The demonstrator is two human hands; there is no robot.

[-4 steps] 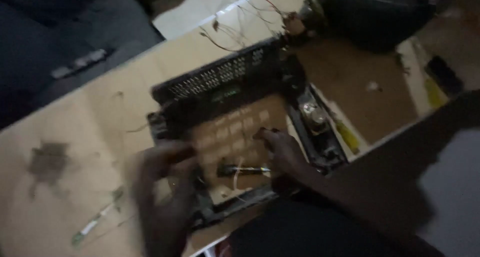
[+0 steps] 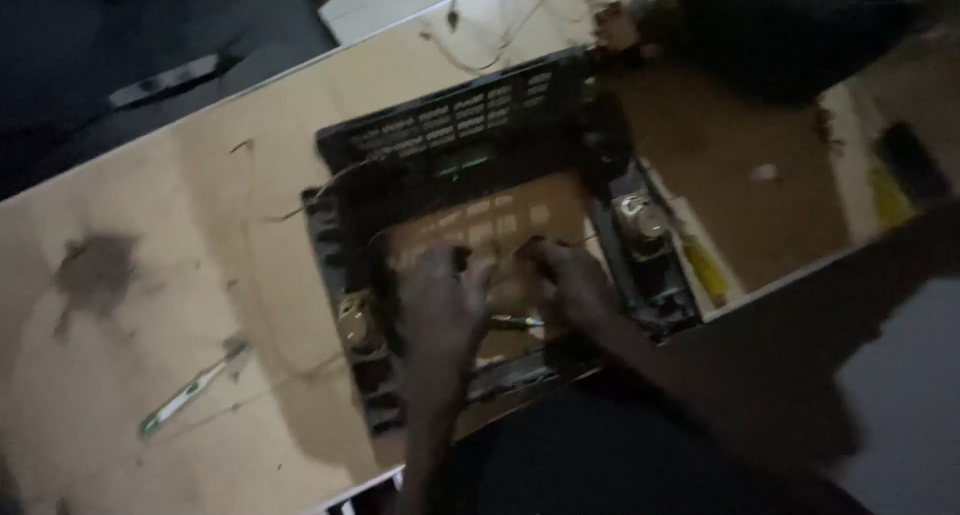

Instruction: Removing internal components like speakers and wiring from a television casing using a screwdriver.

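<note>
Brown circuit board [image 2: 480, 225] lies under both hands [image 2: 440, 310], fingers seemingly spread flat, grip unclear.

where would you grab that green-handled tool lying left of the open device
Judging from how it lies, take the green-handled tool by its long middle, coming straight down from above. It lies flat and diagonal on the bare wooden table, with nothing touching either side, so fingers can pinch across its narrow width. Both the left hand and right hand are on the open device.
</note>
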